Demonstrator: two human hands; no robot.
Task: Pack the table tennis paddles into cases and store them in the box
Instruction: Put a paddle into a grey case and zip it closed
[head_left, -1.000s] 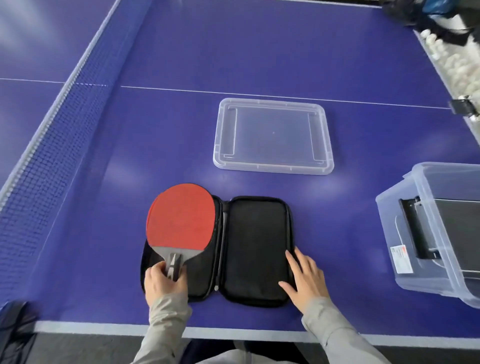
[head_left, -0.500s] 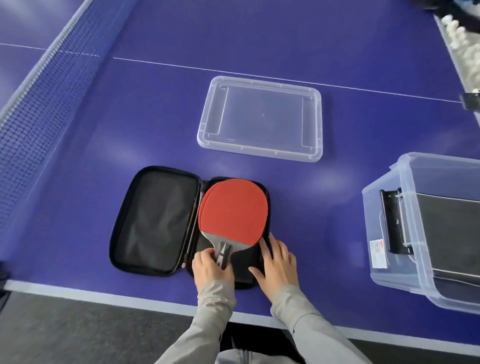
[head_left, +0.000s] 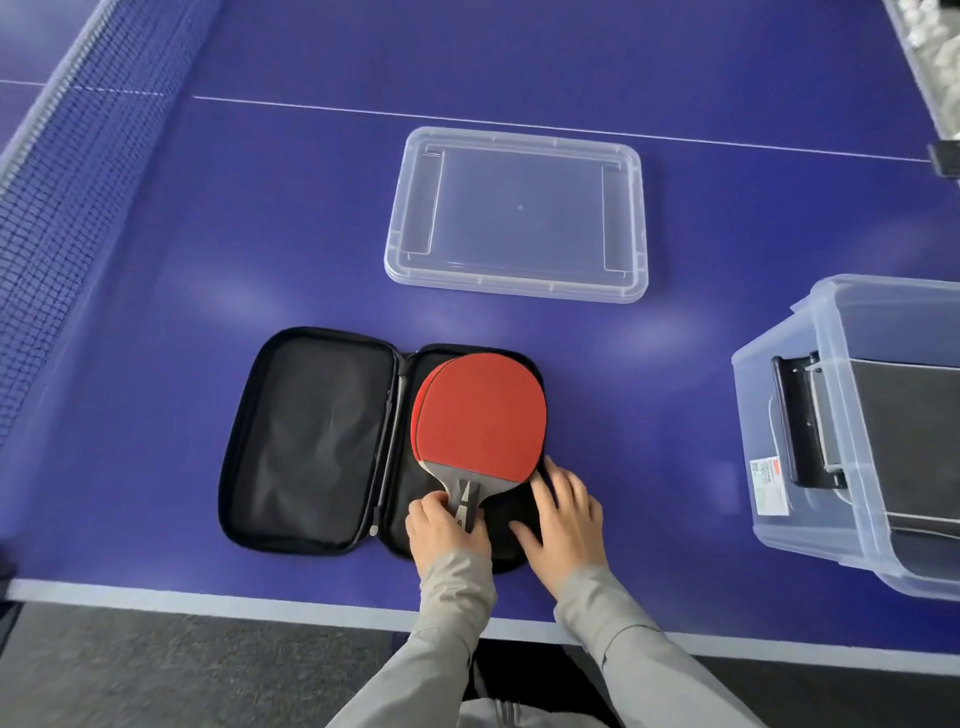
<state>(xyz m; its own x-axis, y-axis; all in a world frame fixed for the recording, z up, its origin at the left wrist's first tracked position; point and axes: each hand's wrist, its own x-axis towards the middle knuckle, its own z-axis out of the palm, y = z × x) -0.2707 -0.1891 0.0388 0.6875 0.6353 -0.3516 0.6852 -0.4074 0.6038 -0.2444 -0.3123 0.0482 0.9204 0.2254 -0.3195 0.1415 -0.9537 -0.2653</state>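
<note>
The blue table (head_left: 156, 270) fills nearly everything, with the net (head_left: 47, 182) running off along the left side. At the right edge stands a clear box (head_left: 753, 415), tilted in this wide view, with something flat and dark inside it, probably a case already stored, though the plastic blurs it. A white label (head_left: 769, 486) is stuck on its near wall. Its lid (head_left: 519, 213) lies flat on the table farther back, well apart from the box.

Near the front edge a black case (head_left: 311, 441) lies unzipped and spread flat – the left half shows bare lining. The paddle (head_left: 483, 415) rests red face up on the right half, handle pointing toward the person. A thin red edge peeks out under its left rim; I can't say whether that is a second blade.

The left hand (head_left: 447, 530) has its fingers curled round the handle, gripping it. The right hand (head_left: 566, 514) lies with fingers spread and fairly straight on the case's right half – just beside the blade's lower edge, holding nothing. Both arms wear grey sleeves (head_left: 623, 639).
</note>
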